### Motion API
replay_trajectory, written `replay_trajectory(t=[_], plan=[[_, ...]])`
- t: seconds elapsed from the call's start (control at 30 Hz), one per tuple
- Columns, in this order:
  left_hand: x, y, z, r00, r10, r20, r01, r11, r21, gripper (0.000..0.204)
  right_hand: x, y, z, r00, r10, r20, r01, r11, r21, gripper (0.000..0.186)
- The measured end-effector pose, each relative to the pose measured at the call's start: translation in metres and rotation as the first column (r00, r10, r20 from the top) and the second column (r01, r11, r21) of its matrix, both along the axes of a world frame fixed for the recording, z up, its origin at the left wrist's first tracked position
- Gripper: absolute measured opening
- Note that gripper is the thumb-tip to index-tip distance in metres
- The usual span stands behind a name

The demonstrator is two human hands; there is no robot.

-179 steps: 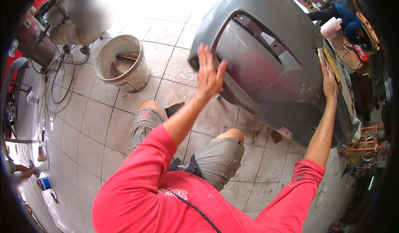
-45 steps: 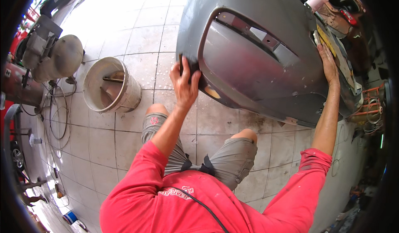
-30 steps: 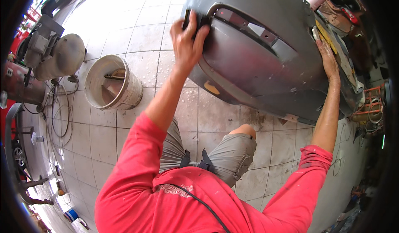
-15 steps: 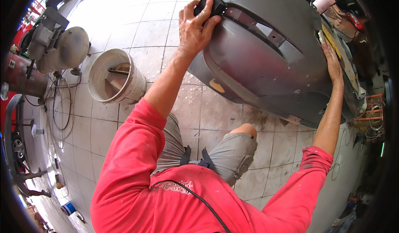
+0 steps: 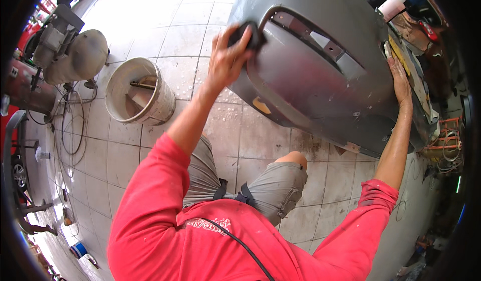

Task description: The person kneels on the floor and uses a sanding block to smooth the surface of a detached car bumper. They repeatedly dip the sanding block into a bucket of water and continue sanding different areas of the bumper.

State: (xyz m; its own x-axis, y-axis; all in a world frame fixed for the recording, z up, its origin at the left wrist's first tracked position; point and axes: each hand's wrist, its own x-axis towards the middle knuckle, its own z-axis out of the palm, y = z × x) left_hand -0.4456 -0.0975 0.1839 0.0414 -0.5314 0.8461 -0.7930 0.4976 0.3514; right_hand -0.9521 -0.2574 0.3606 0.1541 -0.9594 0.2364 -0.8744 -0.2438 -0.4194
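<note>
My left hand (image 5: 228,55) grips a black block (image 5: 246,35) against the left edge of a grey car bumper (image 5: 320,90), beside its long recessed opening. The block and fingertips are slightly blurred. My right hand (image 5: 401,80) holds the bumper's right edge, fingers extended along it beside a small white piece (image 5: 388,50) and a yellowish strip (image 5: 395,45). Whether the fingers touch the white piece is hard to tell. A tan patch (image 5: 260,104) shows on the bumper's lower left.
A white bucket (image 5: 112,93) with murky contents stands on the tiled floor (image 5: 260,135), left of my legs. A metal machine (image 5: 75,55) and loose hoses are farther left. A white bottle (image 5: 391,6) lies beyond the bumper; an orange frame (image 5: 448,135) stands at the right.
My left hand and the block rose along the bumper's edge until half a second ago and have since dropped a little. My right hand stays on the edge.
</note>
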Motion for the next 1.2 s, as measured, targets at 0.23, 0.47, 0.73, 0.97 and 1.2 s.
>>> replay_trajectory(t=[0.23,0.47,0.73,0.97,1.2], plan=[[0.008,-0.025,0.041,0.999,0.031,0.014,-0.031,0.999,-0.028,0.052,0.005,-0.002,-0.005,1.000,-0.026,-0.004,0.026,1.000,0.015,0.112],[-0.035,0.043,-0.073,0.960,0.191,-0.205,-0.174,0.980,0.097,0.063,0.000,-0.005,-0.001,0.999,-0.042,-0.031,0.042,0.999,0.006,0.109],[-0.006,-0.015,0.013,0.915,0.103,-0.391,-0.031,0.982,0.187,0.056,0.001,-0.006,-0.002,0.999,0.004,0.041,-0.005,0.999,0.036,0.107],[-0.051,0.082,-0.105,0.931,0.140,-0.337,-0.070,0.975,0.211,0.061,0.003,0.001,0.001,1.000,-0.004,0.000,0.004,1.000,0.028,0.104],[-0.011,0.009,-0.029,0.934,0.171,-0.315,-0.132,0.981,0.142,0.054,-0.003,-0.005,-0.003,1.000,0.011,0.024,-0.013,0.998,0.059,0.106]])
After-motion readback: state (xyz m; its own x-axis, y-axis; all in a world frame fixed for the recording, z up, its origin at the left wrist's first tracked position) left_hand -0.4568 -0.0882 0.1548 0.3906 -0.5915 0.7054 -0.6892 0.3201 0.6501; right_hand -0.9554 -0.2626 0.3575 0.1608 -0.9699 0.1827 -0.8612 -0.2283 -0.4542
